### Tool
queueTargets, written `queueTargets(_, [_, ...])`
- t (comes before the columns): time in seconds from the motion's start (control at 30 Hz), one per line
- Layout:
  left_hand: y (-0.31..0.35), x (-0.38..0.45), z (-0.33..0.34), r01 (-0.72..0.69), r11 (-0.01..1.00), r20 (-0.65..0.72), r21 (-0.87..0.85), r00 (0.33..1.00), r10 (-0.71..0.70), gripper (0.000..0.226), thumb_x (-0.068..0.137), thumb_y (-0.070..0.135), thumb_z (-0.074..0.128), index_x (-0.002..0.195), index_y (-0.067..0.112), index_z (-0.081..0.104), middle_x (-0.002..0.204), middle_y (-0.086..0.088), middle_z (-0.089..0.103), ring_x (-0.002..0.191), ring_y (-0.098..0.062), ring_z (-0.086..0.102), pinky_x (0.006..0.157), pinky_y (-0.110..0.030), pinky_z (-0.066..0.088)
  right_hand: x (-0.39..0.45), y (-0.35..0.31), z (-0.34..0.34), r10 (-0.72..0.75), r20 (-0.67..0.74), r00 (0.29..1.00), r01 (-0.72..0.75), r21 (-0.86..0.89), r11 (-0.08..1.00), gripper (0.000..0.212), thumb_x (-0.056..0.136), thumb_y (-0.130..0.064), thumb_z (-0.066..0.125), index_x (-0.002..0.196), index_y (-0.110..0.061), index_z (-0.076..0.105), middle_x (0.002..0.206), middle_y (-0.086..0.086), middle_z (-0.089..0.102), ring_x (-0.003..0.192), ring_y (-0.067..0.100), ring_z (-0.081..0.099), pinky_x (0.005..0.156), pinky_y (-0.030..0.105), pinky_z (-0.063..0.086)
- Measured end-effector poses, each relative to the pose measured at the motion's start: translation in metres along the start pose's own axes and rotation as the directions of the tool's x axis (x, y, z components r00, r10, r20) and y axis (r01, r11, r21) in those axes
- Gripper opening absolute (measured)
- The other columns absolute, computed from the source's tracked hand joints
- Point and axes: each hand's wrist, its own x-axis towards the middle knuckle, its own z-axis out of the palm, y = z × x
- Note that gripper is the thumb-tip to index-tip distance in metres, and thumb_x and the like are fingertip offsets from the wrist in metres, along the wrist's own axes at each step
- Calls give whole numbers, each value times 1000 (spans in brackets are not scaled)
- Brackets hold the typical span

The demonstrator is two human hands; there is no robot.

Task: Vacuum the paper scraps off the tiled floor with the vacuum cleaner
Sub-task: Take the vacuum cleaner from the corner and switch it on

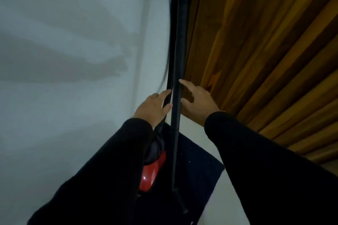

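black sleeves (102,166) lead to left hand (152,108) gripping ribbed black hose (169,95), right hand (198,101) spread beside wand (176,111).

no readable text, labels or numbers

The head view is dim and bluish, with soft grain and little contrast, and the dark sleeves (102,170) sink into near-black with no detail. Faint, blurred shadows of arms and fingers spread across the pale wall (54,56), so the light falls from behind the person. A small glare spot sits on the red vacuum body (151,173), and straight lines bow toward the frame edges.
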Motion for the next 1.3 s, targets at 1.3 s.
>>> queueTargets(1.3, [-212, 90, 239, -57, 903, -59, -426, 998, 35, 86, 91, 42, 57, 152, 32, -3, 149, -12, 35, 136, -26, 35, 107, -34, 30, 33, 86, 198, -242, -529, 813, 209, -122, 970, 70, 98, -33, 56, 151, -41, 11, 154, 3, 38, 121, -1, 27, 105, 24, 24])
